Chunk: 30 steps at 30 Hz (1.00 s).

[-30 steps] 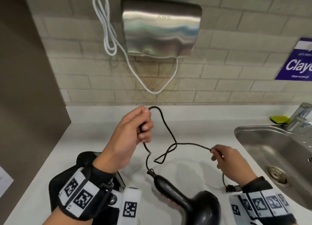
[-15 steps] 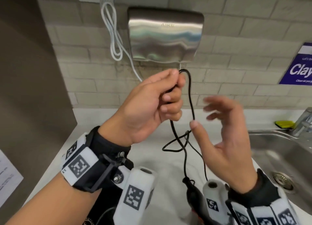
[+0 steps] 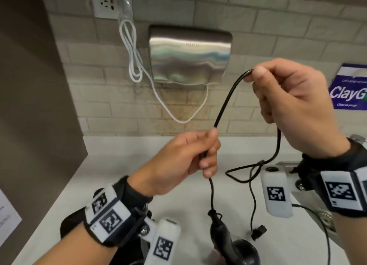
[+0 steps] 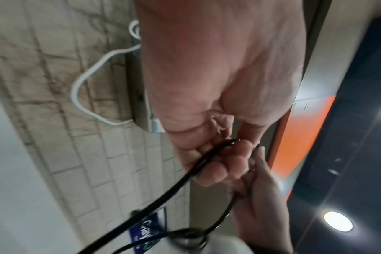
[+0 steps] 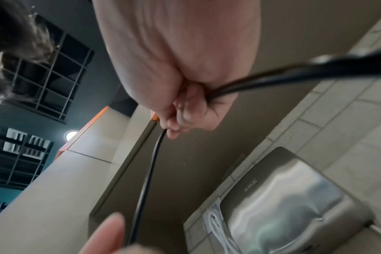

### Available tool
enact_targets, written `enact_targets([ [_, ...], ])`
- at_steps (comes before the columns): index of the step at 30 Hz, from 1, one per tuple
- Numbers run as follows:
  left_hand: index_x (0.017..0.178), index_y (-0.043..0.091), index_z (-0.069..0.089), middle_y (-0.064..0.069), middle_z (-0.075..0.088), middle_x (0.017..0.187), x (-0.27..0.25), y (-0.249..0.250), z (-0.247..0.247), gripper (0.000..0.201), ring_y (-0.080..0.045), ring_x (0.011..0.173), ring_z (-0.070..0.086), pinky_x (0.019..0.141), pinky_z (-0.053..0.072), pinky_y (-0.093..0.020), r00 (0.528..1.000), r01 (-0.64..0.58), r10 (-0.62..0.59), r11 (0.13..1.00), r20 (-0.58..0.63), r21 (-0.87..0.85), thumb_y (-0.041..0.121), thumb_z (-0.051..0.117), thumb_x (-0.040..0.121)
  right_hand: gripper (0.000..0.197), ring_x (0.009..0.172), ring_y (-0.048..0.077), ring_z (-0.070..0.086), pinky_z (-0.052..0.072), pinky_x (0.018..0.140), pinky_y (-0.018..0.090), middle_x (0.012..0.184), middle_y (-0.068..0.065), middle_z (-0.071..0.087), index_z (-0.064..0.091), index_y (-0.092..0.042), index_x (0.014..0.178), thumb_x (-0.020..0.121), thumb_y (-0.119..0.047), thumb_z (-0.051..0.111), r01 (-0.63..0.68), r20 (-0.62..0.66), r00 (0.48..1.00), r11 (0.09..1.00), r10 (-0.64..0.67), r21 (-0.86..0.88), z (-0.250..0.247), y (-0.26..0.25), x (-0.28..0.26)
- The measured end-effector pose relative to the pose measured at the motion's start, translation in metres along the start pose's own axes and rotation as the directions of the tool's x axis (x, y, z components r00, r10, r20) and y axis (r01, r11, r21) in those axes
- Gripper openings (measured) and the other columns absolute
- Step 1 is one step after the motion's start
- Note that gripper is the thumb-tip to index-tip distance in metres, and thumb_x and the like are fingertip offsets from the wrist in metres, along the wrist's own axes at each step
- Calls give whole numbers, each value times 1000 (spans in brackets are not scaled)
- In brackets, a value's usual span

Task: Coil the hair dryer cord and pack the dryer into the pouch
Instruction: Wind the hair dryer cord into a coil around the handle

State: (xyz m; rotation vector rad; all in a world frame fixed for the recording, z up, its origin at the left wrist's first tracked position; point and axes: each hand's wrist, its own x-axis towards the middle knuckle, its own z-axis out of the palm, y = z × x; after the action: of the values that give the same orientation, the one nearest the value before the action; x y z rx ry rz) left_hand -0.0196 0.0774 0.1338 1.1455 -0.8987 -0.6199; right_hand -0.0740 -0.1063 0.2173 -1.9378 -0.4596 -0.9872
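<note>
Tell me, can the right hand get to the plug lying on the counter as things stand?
Probably yes, but not right away. The right hand is raised, pinching the black cord, so it must let go first. The plug lies uncovered on the counter, right of the hair dryer, with nothing over it.

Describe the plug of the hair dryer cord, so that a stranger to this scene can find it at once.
Start at the white countertop left of the steel sink. The small black plug lies there, just right of the black hair dryer, ending the thin black cord. Unlike the white wall cable, it is black and unplugged.
</note>
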Motion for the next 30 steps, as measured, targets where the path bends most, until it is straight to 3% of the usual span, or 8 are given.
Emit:
enact_targets([
  [5, 77, 13, 48, 1, 51, 64, -13, -46, -1, 30, -24, 67, 55, 73, 47, -26, 996, 74, -81, 982, 34, 174, 28, 40, 101, 21, 47, 24, 34, 28, 40, 36, 64, 3, 48, 64, -18, 86, 100, -25, 50, -15, -129, 992, 1000, 13, -13, -7, 7, 4],
  [11, 80, 5, 45, 9, 34, 63, -15, -62, 7, 35, -10, 55, 31, 63, 37, -27, 989, 134, -129, 988, -73, 71, 33, 45, 102, 24, 49, 20, 44, 37, 42, 34, 64, 5, 53, 65, -12, 94, 101, -27, 47, -93, -205, 977, 983, 60, -157, -31, 31, -4],
  [14, 79, 9, 47, 5, 28, 62, -16, -63, 4, 33, -13, 55, 23, 58, 30, -28, 985, 116, -119, 993, -123, -33, 34, 47, 101, 26, 50, 14, 46, 39, 44, 29, 66, 4, 56, 63, -13, 92, 101, -27, 44, -339, -96, 940, 924, 327, -175, -43, 61, -24],
  [16, 75, 12, 48, 3, 26, 61, -16, -64, 0, 30, -15, 56, 19, 56, 27, -28, 980, 109, -132, 982, -148, -156, 32, 47, 98, 23, 50, 12, 48, 41, 47, 27, 65, 3, 59, 62, -14, 92, 100, -25, 44, -386, -23, 917, 872, 398, -300, -45, 83, -45],
  [19, 74, 13, 50, 2, 26, 60, -17, -68, -7, 30, -14, 54, 19, 54, 27, -27, 970, 52, -126, 943, -207, -329, 30, 47, 99, 18, 50, 6, 54, 39, 48, 15, 60, -1, 64, 62, -19, 86, 98, -18, 49, -299, 90, 913, 804, 397, -514, -32, 111, -85],
  [23, 74, 11, 51, 2, 27, 58, -18, -73, -15, 31, -13, 51, 19, 51, 25, -27, 930, -37, -133, 893, -341, -449, 28, 44, 99, 17, 62, 9, 60, 49, 60, 27, 66, -6, 64, 59, -25, 87, 97, -32, 46, -205, 306, 816, 740, 491, -640, -2, 125, -145],
  [28, 81, 9, 56, 2, 31, 56, -20, -76, -20, 25, -10, 46, 27, 47, 30, -24, 880, -97, -151, 871, -451, -482, 24, 46, 98, 68, 98, 16, 61, 50, 80, 33, 104, -8, 64, 53, -32, 121, 86, -66, 6, -5, 564, 658, 752, 499, -659, 29, 100, -198],
  [30, 86, 7, 56, 2, 34, 57, -19, -76, -18, 24, -10, 47, 29, 48, 32, -24, 859, -113, -149, 878, -489, -466, 20, 43, 101, 74, 98, 16, 59, 49, 78, 31, 103, -7, 60, 51, -33, 124, 82, -68, 1, 58, 636, 608, 772, 476, -633, 33, 82, -200],
])
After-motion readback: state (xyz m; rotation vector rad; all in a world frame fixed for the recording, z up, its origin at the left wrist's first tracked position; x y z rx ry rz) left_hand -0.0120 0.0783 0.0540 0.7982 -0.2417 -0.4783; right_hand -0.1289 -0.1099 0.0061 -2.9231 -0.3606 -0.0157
